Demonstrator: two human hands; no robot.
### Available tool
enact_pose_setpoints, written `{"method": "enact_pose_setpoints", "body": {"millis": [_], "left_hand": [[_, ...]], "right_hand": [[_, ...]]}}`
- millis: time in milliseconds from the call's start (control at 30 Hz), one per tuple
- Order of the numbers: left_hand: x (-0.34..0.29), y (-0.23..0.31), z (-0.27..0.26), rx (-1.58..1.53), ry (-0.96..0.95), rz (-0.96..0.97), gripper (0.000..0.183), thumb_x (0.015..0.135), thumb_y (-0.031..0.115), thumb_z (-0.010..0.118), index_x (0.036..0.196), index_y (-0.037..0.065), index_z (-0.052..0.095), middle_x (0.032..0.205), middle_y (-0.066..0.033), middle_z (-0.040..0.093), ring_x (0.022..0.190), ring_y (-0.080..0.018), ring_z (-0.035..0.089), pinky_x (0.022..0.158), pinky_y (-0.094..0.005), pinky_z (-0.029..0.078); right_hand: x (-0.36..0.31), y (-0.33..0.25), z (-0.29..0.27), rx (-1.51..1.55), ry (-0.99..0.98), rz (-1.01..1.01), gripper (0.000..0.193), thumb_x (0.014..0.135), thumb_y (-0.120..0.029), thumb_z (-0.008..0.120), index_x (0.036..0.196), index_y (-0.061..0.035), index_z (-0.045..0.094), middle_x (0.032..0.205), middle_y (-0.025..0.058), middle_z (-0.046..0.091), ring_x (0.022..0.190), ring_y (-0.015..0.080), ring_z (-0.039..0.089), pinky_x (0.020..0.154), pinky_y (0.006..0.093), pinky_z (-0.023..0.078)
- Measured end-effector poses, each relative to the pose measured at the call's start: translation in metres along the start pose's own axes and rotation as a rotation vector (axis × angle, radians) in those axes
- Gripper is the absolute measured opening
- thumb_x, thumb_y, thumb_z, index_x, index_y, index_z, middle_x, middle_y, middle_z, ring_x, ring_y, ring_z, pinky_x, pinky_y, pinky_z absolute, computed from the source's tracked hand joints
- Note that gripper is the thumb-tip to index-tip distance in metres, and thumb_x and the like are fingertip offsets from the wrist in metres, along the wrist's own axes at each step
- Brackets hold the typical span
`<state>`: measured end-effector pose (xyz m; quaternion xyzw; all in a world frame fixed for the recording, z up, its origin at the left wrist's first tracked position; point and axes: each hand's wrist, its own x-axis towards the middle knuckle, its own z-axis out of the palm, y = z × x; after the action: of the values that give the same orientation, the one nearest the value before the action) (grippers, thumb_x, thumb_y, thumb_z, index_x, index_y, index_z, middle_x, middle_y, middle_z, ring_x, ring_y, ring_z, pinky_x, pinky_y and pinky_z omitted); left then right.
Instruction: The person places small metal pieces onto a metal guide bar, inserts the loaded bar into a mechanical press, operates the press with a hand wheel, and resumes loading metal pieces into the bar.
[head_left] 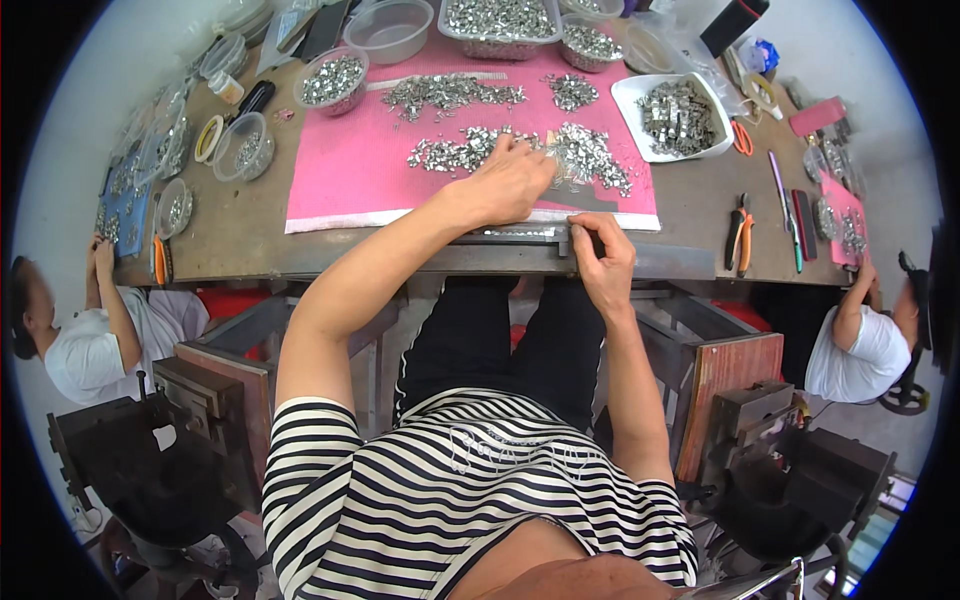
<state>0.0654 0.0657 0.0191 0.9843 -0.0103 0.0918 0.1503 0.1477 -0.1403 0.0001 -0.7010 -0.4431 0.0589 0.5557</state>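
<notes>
Small shiny metal pieces (590, 155) lie in loose heaps on a pink ribbed mat (340, 170). My left hand (515, 180) reaches over the near heap, its fingers bent down among the pieces; what they pinch, if anything, is hidden. Along the table's front edge lies a narrow metal rail (520, 237) with a row of small bright pieces in it. At the rail's right end my right hand (603, 255) is closed, thumb and forefinger pressed together; the thing between them is too small to name.
A white tray (622, 95) and clear tubs (335, 105) of metal pieces stand around the mat. Orange-handled pliers (740, 240), purple tweezers (778, 180) and a tape roll (208, 140) lie on the table. Other people sit at both sides, beyond dark machines (160, 450).
</notes>
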Motion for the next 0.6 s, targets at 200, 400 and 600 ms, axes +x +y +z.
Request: {"method": "enact_pose_setpoints", "body": {"millis": [200,400,600], "left_hand": [[-0.014,0.012,0.002,0.201,0.056,-0.02,0.021,0.085,0.003,0.055,0.105,-0.002,0.06,0.1,-0.0205,0.065,0.099,-0.0367,0.061,0.088,-0.045,0.043],[-0.02,0.007,0.006,-0.177,0.219,-0.067,0.019,0.084,-0.004,0.056,0.102,0.002,0.057,0.097,-0.0141,0.063,0.097,-0.0348,0.059,0.086,-0.0472,0.043],[-0.046,0.037,-0.001,-0.69,0.464,-0.251,0.015,0.087,-0.004,0.065,0.101,0.0,0.061,0.09,-0.0124,0.065,0.085,-0.028,0.065,0.076,-0.0367,0.052]], "right_hand": [[0.044,0.01,0.001,-0.19,-0.096,-0.133,0.01,0.085,0.001,0.069,0.095,0.0007,0.068,0.088,0.0132,0.062,0.084,0.0295,0.065,0.075,0.0383,0.052],[0.083,0.005,0.012,-0.39,-0.406,0.027,0.014,0.082,-0.01,0.074,0.085,0.0016,0.067,0.085,0.0181,0.066,0.086,0.0353,0.064,0.077,0.0457,0.05],[0.095,0.002,0.012,-0.496,-0.557,0.09,0.018,0.082,-0.014,0.074,0.081,0.0035,0.067,0.086,0.0237,0.068,0.086,0.0406,0.068,0.077,0.0506,0.05]]}}
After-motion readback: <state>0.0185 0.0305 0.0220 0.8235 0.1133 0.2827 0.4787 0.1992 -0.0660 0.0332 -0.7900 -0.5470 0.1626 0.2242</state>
